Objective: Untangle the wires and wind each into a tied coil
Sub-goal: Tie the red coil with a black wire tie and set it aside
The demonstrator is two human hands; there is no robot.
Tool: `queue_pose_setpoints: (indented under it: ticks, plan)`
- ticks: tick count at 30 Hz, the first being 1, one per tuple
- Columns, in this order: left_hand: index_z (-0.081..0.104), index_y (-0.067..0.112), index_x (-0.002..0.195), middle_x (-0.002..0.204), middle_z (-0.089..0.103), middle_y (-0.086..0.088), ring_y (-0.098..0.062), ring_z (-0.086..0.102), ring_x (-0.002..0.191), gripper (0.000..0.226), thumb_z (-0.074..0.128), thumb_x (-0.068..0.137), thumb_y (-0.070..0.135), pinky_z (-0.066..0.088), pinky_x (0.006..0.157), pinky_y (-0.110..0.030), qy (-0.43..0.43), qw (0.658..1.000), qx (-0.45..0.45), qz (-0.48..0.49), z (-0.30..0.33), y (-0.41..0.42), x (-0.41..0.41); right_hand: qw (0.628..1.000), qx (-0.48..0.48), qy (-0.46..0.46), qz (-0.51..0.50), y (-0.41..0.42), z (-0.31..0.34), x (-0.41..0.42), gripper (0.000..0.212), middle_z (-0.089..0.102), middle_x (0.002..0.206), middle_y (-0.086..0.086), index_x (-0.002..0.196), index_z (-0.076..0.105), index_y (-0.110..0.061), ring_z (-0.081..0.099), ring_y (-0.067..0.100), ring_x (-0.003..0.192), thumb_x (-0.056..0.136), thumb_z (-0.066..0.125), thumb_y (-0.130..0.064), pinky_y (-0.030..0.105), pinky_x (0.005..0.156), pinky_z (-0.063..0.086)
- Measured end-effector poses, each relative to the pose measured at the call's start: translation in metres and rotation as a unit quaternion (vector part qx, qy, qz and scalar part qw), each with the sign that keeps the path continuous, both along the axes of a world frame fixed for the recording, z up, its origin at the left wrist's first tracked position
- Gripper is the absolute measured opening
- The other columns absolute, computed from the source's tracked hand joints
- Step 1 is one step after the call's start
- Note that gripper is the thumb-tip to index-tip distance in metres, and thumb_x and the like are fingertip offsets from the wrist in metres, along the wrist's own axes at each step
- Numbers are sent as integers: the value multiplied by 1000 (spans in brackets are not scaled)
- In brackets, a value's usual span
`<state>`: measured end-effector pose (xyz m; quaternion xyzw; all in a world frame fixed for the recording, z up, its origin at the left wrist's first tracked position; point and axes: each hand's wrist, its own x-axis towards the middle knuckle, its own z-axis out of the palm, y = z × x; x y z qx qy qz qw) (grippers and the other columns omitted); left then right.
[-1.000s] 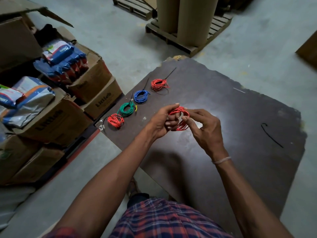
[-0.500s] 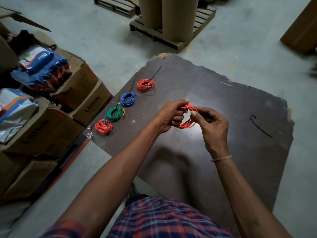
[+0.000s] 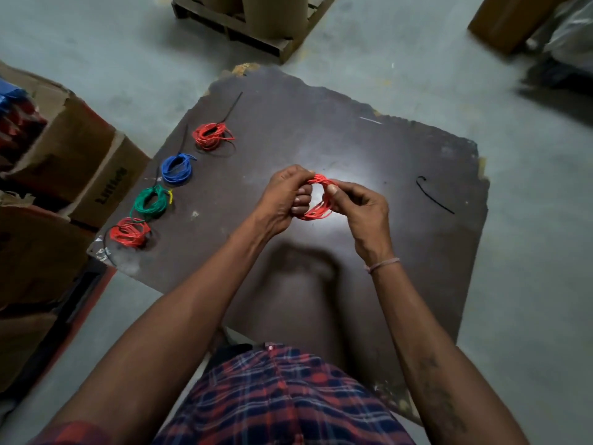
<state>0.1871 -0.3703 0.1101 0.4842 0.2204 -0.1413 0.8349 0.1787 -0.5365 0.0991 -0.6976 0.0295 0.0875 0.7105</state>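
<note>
One view only, from a camera worn on the person's head, looking forward and steeply down; wide-angle, so the floor's edges bow; it sits close above the forearms, with the plaid shirt [image 3: 282, 396] at the bottom edge; the fingers [image 3: 300, 200] lie near the frame's centre, the dark board [image 3: 369, 149] spreads around and beyond them, cardboard boxes [image 3: 80, 162] far left of them, a pallet [image 3: 244, 33] at the top edge

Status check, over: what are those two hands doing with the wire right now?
Left hand and right hand both grip red coil above board. No tie on it visible. Loose black tie lies right. Nothing in the way.
</note>
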Motion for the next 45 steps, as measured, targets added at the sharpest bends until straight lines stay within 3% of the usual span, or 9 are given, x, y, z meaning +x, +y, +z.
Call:
queue_pose_setpoints:
  ticks: [5, 7, 14, 18, 23, 32, 38, 40, 45]
  plan:
    - [40, 20, 75, 48, 32, 9, -3, 25, 35, 32, 50, 104, 12, 21, 35, -11, 12, 1000, 12, -14, -24, 5, 3, 988, -143, 20, -48, -52, -38, 47, 24, 78, 86, 2, 92, 80, -21, 76, 24, 90, 90, 75, -44, 38, 84, 58]
    - [38, 21, 75, 48, 32, 10, -2, 25, 35, 33, 48, 105, 13, 20, 34, -12, 20, 1000, 6, -15, -30, 8, 0, 963, -245, 29, -112, -84, -64, 71, 20, 77, 85, -1, 90, 80, -17, 73, 19, 86, 89, 75, -36, 34, 86, 57]
    - [38, 21, 74, 51, 30, 9, -2, 25, 38, 35, 46, 107, 17, 15, 38, -14, 12, 1000, -9, -8, -42, 15, -16, 843, -499, 104, -171, -144, -107, 121, 24, 57, 133, 14, 110, 76, -14, 50, 37, 127, 90, 64, -21, 35, 108, 40]
    - [38, 21, 74, 52, 29, 8, -2, 24, 38, 35, 46, 107, 16, 15, 39, -14, 15, 1000, -17, 14, -44, 21, -26, 771, -603, 130, -156, -160, -117, 137, 26, 49, 141, 12, 113, 73, -16, 41, 38, 134, 92, 58, -18, 45, 113, 32]
    - [40, 21, 74, 53, 29, 8, -2, 24, 39, 34, 46, 107, 16, 17, 37, -14, 19, 999, -36, 34, -47, 29, -41, 742, -636, 136, -162, -163, -128, 138, 27, 49, 144, 11, 119, 70, -12, 37, 37, 138, 98, 55, -20, 48, 110, 30]
    - [42, 20, 75, 59, 35, 6, -2, 26, 40, 32, 47, 107, 15, 18, 35, -14, 23, 998, -38, 53, -38, 41, -61, 765, -643, 39, -7, -102, -137, 93, 24, 60, 126, 14, 111, 69, -12, 47, 37, 124, 92, 55, -18, 46, 102, 32]
    - [44, 18, 75, 56, 39, 6, -1, 27, 38, 32, 47, 106, 13, 19, 33, -14, 22, 996, -24, 83, -24, 60, -71, 919, -374, -64, 104, -20, -79, 42, 14, 71, 84, 6, 89, 60, -17, 67, 31, 82, 86, 53, -6, 44, 77, 55]
    - [45, 17, 75, 55, 40, 6, 0, 28, 37, 32, 46, 107, 13, 19, 32, -13, 16, 995, -24, 95, -18, 68, -76, 942, -297, -91, 123, 3, -43, 26, 16, 70, 78, 2, 94, 65, -15, 67, 24, 75, 88, 58, -3, 38, 72, 56]
    - [45, 15, 75, 53, 43, 6, -1, 29, 36, 32, 48, 106, 12, 19, 33, -13, 17, 991, -2, 132, -9, 88, -87, 918, -258, -228, 195, 40, 45, -4, 13, 73, 86, -1, 98, 77, -14, 69, 7, 80, 90, 69, -6, 18, 75, 50]
